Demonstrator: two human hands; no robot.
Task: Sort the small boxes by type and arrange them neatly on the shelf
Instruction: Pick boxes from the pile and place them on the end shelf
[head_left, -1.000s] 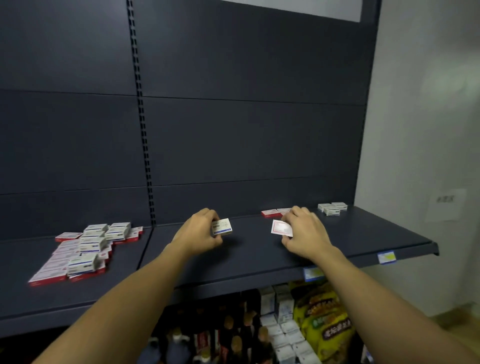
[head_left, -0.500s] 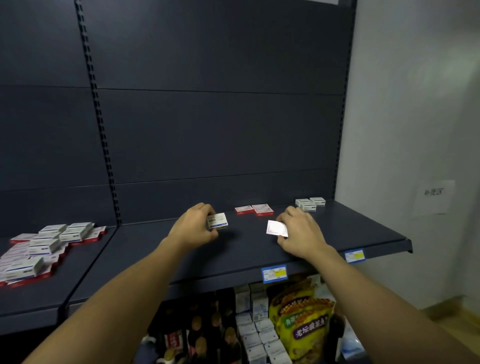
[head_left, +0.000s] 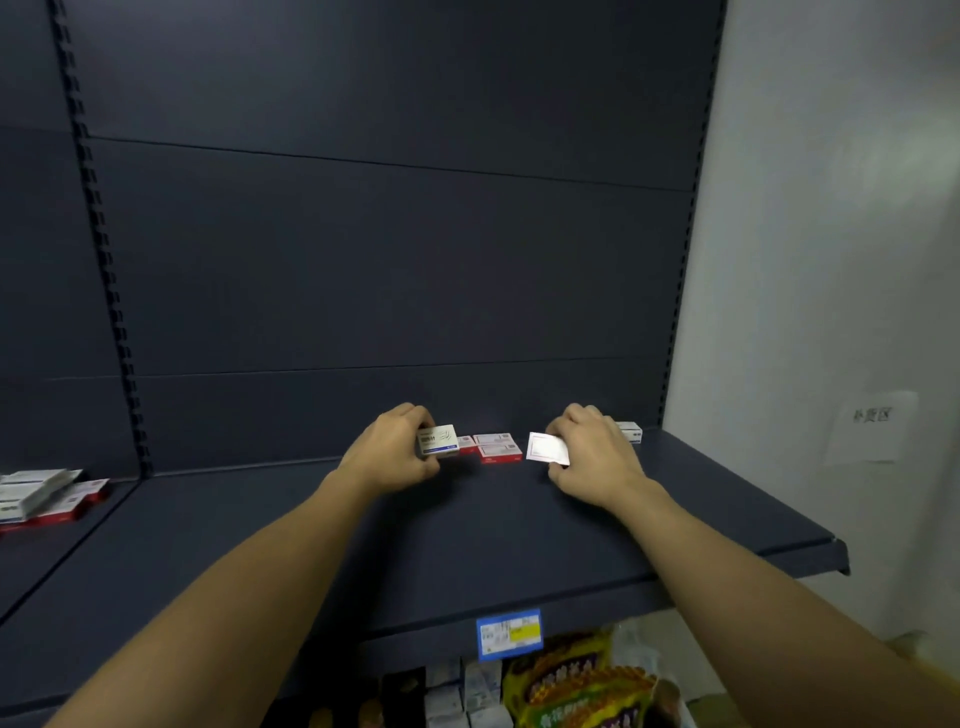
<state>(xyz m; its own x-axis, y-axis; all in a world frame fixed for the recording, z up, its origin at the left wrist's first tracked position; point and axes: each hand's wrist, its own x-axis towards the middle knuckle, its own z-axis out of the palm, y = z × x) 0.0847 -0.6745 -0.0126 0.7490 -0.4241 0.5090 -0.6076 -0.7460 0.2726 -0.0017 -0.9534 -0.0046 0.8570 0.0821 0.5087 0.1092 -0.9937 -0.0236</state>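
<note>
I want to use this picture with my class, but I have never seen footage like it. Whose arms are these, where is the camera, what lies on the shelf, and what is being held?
There is no machine here. A person wears a wide-angle camera on the head, so you look forward and down along their own two bare arms.

The left hand grips a small white box with blue print. The right hand pinches a flat white box edged in red, its face tilted towards the camera.

Both are held over a dark shelf. At its back, between the hands, lie red-and-white boxes. Behind the right hand a white box peeks out. On the neighbouring shelf to the left lies a mixed pile of both sorts.

A blue and yellow price label sits on the shelf edge, with yellow packets stored below.
</note>
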